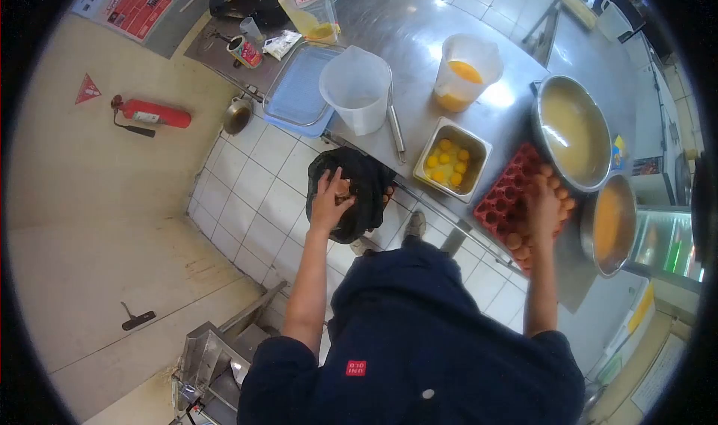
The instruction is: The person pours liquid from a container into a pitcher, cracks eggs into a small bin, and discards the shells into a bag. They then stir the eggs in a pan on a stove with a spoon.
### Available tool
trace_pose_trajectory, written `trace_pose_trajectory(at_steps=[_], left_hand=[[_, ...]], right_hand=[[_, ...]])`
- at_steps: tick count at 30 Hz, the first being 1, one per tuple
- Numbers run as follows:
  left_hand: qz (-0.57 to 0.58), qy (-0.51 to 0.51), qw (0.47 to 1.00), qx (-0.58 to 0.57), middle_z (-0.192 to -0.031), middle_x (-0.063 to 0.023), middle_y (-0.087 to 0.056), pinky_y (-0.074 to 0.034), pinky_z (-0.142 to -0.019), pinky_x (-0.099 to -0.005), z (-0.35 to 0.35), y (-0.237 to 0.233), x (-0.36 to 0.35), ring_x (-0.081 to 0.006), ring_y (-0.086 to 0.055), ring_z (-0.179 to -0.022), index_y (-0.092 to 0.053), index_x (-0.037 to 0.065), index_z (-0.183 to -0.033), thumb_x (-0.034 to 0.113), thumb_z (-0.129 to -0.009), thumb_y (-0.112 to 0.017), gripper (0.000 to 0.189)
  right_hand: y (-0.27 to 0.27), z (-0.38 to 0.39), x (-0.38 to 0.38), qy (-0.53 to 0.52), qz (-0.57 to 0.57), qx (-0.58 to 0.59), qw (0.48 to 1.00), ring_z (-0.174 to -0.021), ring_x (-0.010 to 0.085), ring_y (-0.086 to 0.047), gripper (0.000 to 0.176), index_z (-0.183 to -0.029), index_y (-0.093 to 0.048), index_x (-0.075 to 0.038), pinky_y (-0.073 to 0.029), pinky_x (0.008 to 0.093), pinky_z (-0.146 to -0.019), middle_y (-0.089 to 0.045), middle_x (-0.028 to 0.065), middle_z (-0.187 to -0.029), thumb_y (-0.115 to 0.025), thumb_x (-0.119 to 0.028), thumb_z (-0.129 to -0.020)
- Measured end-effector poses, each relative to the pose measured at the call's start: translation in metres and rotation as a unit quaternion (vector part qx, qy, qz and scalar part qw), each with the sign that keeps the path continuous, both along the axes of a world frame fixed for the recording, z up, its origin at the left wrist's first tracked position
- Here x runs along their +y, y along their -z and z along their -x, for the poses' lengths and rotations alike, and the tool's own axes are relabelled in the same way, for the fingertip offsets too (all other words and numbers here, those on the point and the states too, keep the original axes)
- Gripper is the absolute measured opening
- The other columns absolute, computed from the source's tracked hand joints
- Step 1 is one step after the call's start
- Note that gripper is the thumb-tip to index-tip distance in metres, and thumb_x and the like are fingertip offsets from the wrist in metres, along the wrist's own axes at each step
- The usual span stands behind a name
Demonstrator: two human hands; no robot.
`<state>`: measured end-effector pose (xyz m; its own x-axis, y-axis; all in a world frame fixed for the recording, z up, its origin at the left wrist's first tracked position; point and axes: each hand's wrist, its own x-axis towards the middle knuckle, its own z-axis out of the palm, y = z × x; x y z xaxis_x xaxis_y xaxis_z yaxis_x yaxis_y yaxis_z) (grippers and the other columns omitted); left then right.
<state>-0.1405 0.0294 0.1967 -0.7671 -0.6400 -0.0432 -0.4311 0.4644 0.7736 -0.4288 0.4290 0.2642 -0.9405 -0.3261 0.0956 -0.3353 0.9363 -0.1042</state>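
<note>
Over a black bin bag (357, 219) below the table edge is my left hand (329, 201), its fingers spread and curved beside brown eggshell (343, 189). My right hand (542, 210) reaches down onto a red egg tray (502, 193), among brown eggs (514, 241) along its right side; its fingers are blurred and partly hidden. Between the two hands, a square steel container (481, 173) stands at the table edge with several yolks (446, 158) in clear egg white.
Behind stand an empty plastic jug (356, 88), a jug with orange liquid (467, 74) and a whisk handle (396, 130). Two large steel bowls (574, 130) (609, 223) hold yellowish and orange liquid at the right. A blue lidded box (301, 88) lies at the left.
</note>
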Motion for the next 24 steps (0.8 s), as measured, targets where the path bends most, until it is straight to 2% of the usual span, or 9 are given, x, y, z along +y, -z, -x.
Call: trace_pose_trajectory(at_steps=[2, 3, 8, 9, 12, 14, 18, 21, 24], left_hand=[[0.134, -0.003, 0.975, -0.18, -0.14, -0.0123, -0.043, -0.045, -0.101, -0.0366, -0.001, 0.004, 0.001, -0.0327, -0.049, -0.126, -0.045, 0.02, -0.146, 0.011, -0.076, -0.078, 0.077], [0.134, -0.002, 0.975, -0.177, -0.14, -0.0123, -0.043, -0.045, -0.101, -0.0366, -0.001, 0.011, 0.001, -0.0327, -0.049, -0.126, -0.045, 0.02, -0.146, 0.011, -0.076, -0.078, 0.077], [0.036, -0.047, 0.996, 0.066, -0.128, -0.0138, -0.052, -0.044, -0.1, -0.0372, 0.024, -0.015, 0.016, -0.0302, -0.054, -0.119, -0.054, 0.008, -0.134, 0.015, -0.081, -0.074, 0.057], [0.033, -0.046, 0.996, 0.071, -0.128, -0.0138, -0.052, -0.044, -0.1, -0.0372, 0.036, -0.029, 0.023, -0.0302, -0.054, -0.119, -0.054, 0.008, -0.134, 0.015, -0.081, -0.074, 0.057], [0.025, 0.061, 0.982, 0.178, -0.101, -0.01, -0.063, -0.051, -0.084, -0.0314, 0.074, -0.067, 0.054, -0.0225, -0.065, -0.091, -0.064, 0.004, -0.114, 0.007, -0.083, -0.071, 0.032], [-0.04, 0.144, 0.966, 0.211, -0.104, -0.0107, -0.063, -0.049, -0.089, -0.0332, 0.101, -0.094, 0.077, -0.0237, -0.063, -0.098, -0.063, 0.004, -0.118, 0.013, -0.084, -0.072, 0.036], [-0.042, 0.223, 0.935, 0.271, -0.106, -0.0109, -0.063, -0.048, -0.092, -0.0335, 0.146, -0.111, 0.108, -0.026, -0.063, -0.101, -0.059, 0.003, -0.123, 0.015, -0.085, -0.072, 0.043], [-0.099, 0.23, 0.929, 0.273, -0.112, -0.0092, -0.063, -0.047, -0.095, -0.0325, 0.16, -0.096, 0.109, -0.0233, -0.062, -0.105, -0.055, 0.003, -0.129, 0.016, -0.089, -0.069, 0.044], [-0.371, 0.166, 0.881, 0.244, -0.12, -0.0049, -0.058, -0.048, -0.091, -0.0287, 0.164, -0.073, 0.106, -0.0133, -0.056, -0.113, -0.052, 0.006, -0.132, 0.021, -0.098, -0.06, 0.037]], right_hand=[[0.001, 0.001, -0.001, -0.023, 0.033, 0.067, 0.997, -0.093, 0.0358, -0.063, 0.031, -0.11, -0.061, -0.015, -0.052, 0.045, -0.074, -0.065, 0.0172, -0.096, -0.069, -0.014, -0.08], [-0.006, -0.004, -0.005, -0.02, 0.052, 0.048, 0.997, -0.092, 0.0367, -0.064, 0.031, -0.109, -0.062, -0.015, -0.052, 0.0443, -0.074, -0.065, 0.0176, -0.098, -0.07, -0.012, -0.08], [-0.01, 0.001, -0.002, 0.023, 0.042, -0.062, 0.997, -0.1, 0.029, -0.062, 0.043, -0.12, -0.053, -0.009, -0.052, 0.04, -0.081, -0.06, 0.0125, -0.112, -0.073, -0.014, -0.082], [-0.009, 0.0, -0.005, 0.022, 0.166, -0.067, 0.984, -0.095, 0.0267, -0.063, 0.04, -0.118, -0.054, -0.006, -0.052, 0.0374, -0.078, -0.061, 0.0107, -0.107, -0.072, -0.016, -0.084], [-0.026, -0.02, -0.043, 0.048, 0.423, -0.102, 0.899, -0.077, 0.0164, -0.061, 0.031, -0.109, -0.059, -0.001, -0.05, 0.0279, -0.067, -0.063, 0.0041, -0.091, -0.071, -0.02, -0.087], [-0.047, -0.037, -0.077, 0.146, 0.573, -0.354, 0.725, -0.071, 0.0113, -0.057, 0.029, -0.109, -0.061, -0.003, -0.047, 0.0244, -0.058, -0.061, 0.0018, -0.088, -0.069, -0.022, -0.088], [-0.04, -0.055, -0.125, 0.131, 0.634, -0.538, 0.541, -0.067, 0.0073, -0.054, 0.029, -0.109, -0.058, -0.013, -0.038, 0.0202, -0.051, -0.059, -0.0038, -0.09, -0.066, -0.035, -0.091], [-0.032, -0.06, -0.142, 0.141, 0.645, -0.573, 0.485, -0.068, 0.0075, -0.056, 0.029, -0.105, -0.057, -0.016, -0.036, 0.0198, -0.049, -0.058, -0.0042, -0.09, -0.068, -0.039, -0.09], [-0.032, -0.062, -0.144, 0.138, 0.669, -0.585, 0.437, -0.071, 0.0095, -0.058, 0.03, -0.105, -0.057, -0.013, -0.043, 0.0188, -0.052, -0.06, -0.0005, -0.093, -0.066, -0.038, -0.093]])
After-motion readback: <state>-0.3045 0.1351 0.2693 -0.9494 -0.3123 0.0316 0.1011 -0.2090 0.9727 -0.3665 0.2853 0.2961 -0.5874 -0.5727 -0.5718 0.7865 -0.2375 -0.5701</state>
